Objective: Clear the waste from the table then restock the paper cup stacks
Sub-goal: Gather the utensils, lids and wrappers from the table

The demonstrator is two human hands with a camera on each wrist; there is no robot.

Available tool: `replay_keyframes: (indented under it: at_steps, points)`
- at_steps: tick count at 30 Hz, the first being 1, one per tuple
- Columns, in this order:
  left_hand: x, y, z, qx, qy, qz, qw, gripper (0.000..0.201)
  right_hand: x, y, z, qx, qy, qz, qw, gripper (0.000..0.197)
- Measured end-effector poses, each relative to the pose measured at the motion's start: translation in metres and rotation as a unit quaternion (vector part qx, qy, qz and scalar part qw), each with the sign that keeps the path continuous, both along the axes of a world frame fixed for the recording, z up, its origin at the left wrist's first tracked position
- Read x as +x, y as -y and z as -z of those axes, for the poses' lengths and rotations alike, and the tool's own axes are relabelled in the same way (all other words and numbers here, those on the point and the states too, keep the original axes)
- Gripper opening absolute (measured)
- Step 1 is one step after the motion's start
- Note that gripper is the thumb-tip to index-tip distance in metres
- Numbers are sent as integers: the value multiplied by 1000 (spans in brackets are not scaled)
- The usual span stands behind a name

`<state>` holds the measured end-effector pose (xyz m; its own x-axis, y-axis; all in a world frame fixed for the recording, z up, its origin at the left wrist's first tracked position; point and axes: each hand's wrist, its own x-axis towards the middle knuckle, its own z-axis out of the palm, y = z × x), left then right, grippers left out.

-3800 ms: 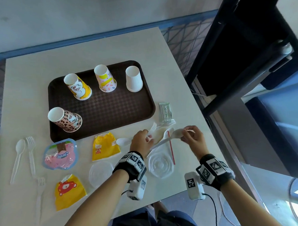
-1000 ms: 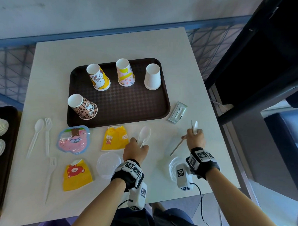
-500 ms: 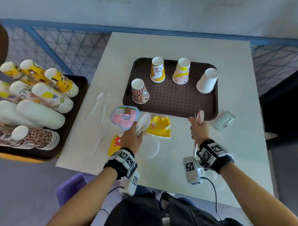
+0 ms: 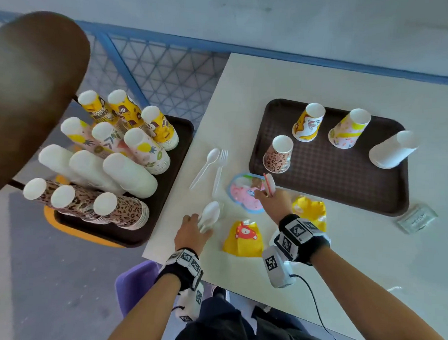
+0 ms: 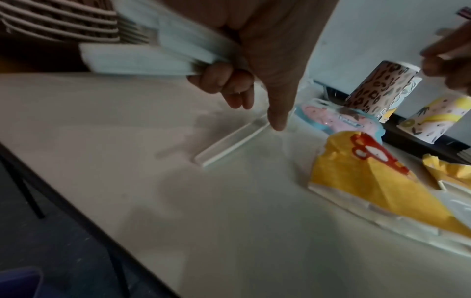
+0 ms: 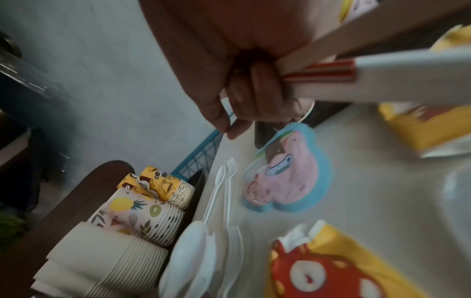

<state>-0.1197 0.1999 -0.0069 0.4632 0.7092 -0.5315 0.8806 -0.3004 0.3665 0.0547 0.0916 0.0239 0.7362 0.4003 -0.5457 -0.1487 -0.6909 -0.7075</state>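
While white plastic cutlery [image 4: 210, 215] is being gripped in the curled left hand [image 4: 191, 232] over the table [image 4: 342, 265] edge, a red straw [image 4: 268, 185] and spoon are being clenched in the right hand [image 4: 275, 204] above the pink wrapper [image 4: 245, 196], near the cup tray [image 4: 333, 179].

Left wrist view: the cutlery [image 5: 163, 52] gripped by the left hand [image 5: 257, 40] is motion-blurred; its count cannot be told, and the frame's top edge cuts the hand. Head view: the right hand [image 4: 274, 204] hides part of the pink wrapper [image 4: 245, 196] beneath it. Right wrist view: the straw [image 6: 321, 73] and white utensil handles beside it run off the right edge.
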Motion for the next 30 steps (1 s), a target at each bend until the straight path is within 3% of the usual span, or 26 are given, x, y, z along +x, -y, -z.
replay_keyframes:
  at_steps: [4, 7, 12, 16, 24, 30]
  points:
    - [-2, -15, 11, -18, 20, 27, 999, 37, -9, -49, 8, -51, -5, 5, 999, 23]
    - [-4, -35, 11, -21, 47, 0, 999, 32, -11, -83, 5, -97, 11, -1, 995, 26]
    - [12, -76, -1, -10, 107, -66, 992, 25, -14, -134, 15, -98, 46, 8, 994, 35]
    - [45, -109, -10, -4, 94, -58, 994, 21, -17, -159, 25, -127, 42, 14, 991, 42]
    - [98, -138, 6, -16, 90, -10, 996, 37, -16, -164, 33, -108, 26, 50, 993, 29]
    - [106, -136, 24, -6, 90, 14, 996, 38, -17, -115, 16, -76, 28, 58, 995, 20]
